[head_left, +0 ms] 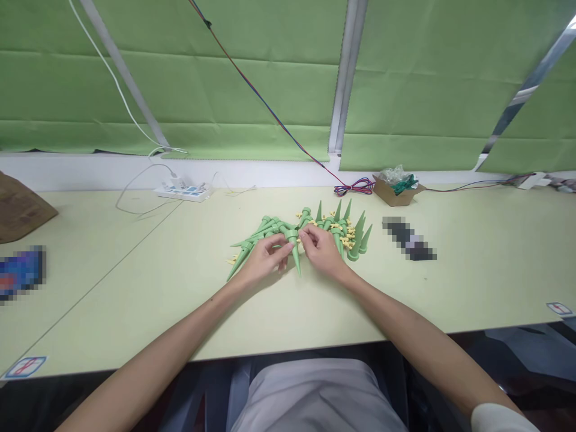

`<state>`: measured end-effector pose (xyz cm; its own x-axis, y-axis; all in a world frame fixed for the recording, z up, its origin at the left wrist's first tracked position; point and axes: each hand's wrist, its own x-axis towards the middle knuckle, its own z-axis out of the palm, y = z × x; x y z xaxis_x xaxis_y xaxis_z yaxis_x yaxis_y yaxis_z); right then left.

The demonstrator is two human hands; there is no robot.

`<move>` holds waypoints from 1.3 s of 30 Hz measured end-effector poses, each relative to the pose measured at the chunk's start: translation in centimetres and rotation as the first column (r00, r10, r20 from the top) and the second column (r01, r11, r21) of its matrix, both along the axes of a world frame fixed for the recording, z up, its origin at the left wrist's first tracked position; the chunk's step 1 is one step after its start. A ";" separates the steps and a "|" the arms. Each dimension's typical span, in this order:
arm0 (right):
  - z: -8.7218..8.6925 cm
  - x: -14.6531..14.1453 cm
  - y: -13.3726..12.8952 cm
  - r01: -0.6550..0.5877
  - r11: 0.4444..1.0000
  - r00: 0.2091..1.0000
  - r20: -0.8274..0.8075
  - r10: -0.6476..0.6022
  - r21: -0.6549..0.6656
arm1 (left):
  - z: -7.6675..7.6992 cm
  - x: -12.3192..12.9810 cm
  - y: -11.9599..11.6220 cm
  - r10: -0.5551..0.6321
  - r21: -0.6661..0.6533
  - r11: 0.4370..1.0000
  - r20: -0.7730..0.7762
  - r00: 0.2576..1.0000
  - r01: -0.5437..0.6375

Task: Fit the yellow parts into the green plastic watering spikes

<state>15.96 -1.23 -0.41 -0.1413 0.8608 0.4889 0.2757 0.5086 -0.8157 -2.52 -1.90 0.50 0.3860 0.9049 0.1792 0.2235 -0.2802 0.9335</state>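
Observation:
A green spike [296, 259] points down and toward me, its wide capped end up, over the middle of the pale table [315, 312]. My left hand [269, 257] grips it from the left with closed fingers. On its right side, the pinched fingers of my right hand [321, 249] meet near the cap; what they hold is too small to make out. Several more green spikes [245, 255] lie beyond my left hand. Others stand or lie behind my right hand, among them an upright spike [357, 240], with small yellow pieces [348, 231] between them.
A cardboard box [396, 193] with clear and green plastic is at the back, beside coiled wires [355, 187]. A power strip [182, 191] lies back left. Blurred dark object [410, 239] at right; blue object [20, 273] and brown paper bag [22, 210] at far left.

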 end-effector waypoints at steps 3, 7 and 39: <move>-0.1 0.0 0.1 -0.004 1.000 1.000 -0.014 0.003 -0.028 | 0.2 0.1 -0.2 0.035 0.050 0.998 -0.043 0.998 -0.033; -0.3 0.0 0.3 -0.021 0.997 0.999 -0.043 0.018 -0.075 | 0.2 0.3 -0.3 0.106 0.074 0.992 -0.047 0.993 -0.102; -0.1 -0.1 -0.2 -0.023 0.997 0.989 -0.150 0.012 -0.071 | -1.1 0.6 -0.1 -0.006 0.001 1.000 0.042 0.999 0.006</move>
<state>15.88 -1.40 -0.50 -0.0866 0.8928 0.4421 0.1400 0.4503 -0.8818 -1.95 -2.03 -0.63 0.3832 0.9027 0.1958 0.1824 -0.2818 0.9420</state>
